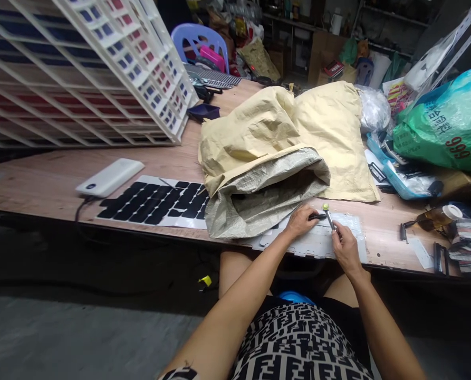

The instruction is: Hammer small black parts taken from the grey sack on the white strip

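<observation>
Forearms (235, 298) of a seated person reach up from the bottom of the head view, the left slanting rightward and the right slanting leftward, so that both hands meet near the front edge of the wooden table (389, 224). Left hand (300, 220) lies low with its back upward, wrist nearly in line with the forearm, its fingers bent and pinched on a small black piece (318, 216) held just above or against a pale sheet (356, 227); which of the two cannot be told. Right hand (345, 245) is turned inward, its fingers curled and clamped on a slim metal tool (329, 217), which tilts away toward the left, its yellow-green head up beside the black piece. Just beyond the left hand, a yellow sack (251, 132) lies with its grey-lined mouth open toward the person. Farther left are a dark-celled panel (148, 203) and a white box-like device (111, 178); to the right, a brown bottle (436, 217) lies near the table's edge.
</observation>
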A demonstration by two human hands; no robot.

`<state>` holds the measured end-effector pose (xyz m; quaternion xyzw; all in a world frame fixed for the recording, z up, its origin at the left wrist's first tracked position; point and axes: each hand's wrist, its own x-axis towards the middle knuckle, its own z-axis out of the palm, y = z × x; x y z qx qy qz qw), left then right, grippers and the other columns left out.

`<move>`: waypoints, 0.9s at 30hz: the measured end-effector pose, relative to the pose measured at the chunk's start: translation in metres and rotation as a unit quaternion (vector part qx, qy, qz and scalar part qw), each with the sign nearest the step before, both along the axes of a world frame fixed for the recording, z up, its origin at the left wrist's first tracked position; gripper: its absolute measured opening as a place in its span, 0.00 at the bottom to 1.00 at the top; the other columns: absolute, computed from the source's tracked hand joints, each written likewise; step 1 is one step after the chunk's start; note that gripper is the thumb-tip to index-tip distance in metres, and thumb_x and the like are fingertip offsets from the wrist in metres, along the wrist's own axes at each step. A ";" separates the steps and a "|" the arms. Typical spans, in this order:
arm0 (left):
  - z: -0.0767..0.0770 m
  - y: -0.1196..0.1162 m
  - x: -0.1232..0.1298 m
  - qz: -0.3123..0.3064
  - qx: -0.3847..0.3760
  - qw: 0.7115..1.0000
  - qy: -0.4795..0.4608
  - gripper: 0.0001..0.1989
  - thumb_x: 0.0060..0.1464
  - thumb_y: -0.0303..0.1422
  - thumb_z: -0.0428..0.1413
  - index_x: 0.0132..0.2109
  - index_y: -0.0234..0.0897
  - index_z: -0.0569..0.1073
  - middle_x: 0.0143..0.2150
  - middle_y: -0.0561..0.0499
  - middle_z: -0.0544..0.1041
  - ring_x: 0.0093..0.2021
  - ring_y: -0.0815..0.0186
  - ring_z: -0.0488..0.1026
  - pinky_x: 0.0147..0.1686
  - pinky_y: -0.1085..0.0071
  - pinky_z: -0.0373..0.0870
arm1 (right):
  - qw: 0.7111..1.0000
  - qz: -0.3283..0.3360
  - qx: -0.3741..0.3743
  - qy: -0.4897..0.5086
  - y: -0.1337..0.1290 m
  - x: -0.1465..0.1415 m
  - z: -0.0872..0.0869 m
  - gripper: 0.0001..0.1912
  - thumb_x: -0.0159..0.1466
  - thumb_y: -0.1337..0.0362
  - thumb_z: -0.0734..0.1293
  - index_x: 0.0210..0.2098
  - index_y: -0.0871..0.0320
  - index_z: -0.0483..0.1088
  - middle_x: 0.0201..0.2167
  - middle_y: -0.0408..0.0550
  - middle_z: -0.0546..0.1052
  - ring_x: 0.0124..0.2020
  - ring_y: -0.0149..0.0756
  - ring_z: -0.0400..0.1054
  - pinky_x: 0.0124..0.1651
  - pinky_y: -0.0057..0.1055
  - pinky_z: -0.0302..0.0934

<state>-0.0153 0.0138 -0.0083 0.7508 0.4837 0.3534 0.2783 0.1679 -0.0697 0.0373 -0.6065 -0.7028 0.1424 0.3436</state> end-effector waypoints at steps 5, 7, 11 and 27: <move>0.001 -0.002 -0.001 0.003 0.001 1.000 0.016 0.09 0.53 0.31 0.60 0.43 0.39 0.78 0.40 0.51 0.76 0.44 0.62 0.71 0.46 0.67 0.68 | 0.982 -0.121 0.005 -0.146 0.054 0.014 -0.001 0.21 0.66 0.68 0.58 0.56 0.60 0.72 0.41 0.54 0.73 0.42 0.41 0.66 0.45 0.35 0.61; 0.000 -0.002 -0.001 -0.003 0.001 1.000 0.019 0.09 0.54 0.32 0.60 0.43 0.40 0.77 0.40 0.51 0.75 0.43 0.62 0.71 0.46 0.67 0.68 | 0.964 -0.160 -0.019 -0.214 0.069 0.015 -0.004 0.20 0.66 0.69 0.58 0.55 0.59 0.72 0.39 0.54 0.72 0.41 0.42 0.64 0.43 0.35 0.58; 0.000 0.001 -0.004 -0.016 0.012 1.000 0.007 0.07 0.56 0.33 0.59 0.43 0.39 0.77 0.40 0.50 0.75 0.44 0.62 0.71 0.47 0.66 0.68 | 0.931 -0.179 -0.017 -0.318 0.075 0.011 -0.014 0.19 0.69 0.69 0.56 0.55 0.62 0.70 0.42 0.57 0.70 0.42 0.44 0.61 0.41 0.35 0.54; -0.061 -0.175 -0.017 -0.136 -0.132 0.977 0.099 0.17 0.67 0.41 0.45 0.52 0.41 0.74 0.43 0.47 0.81 0.43 0.62 0.78 0.45 0.69 0.71 | 0.911 -0.180 -0.028 -0.371 0.070 0.001 -0.015 0.19 0.69 0.68 0.54 0.56 0.64 0.64 0.44 0.59 0.68 0.44 0.46 0.59 0.40 0.37 0.53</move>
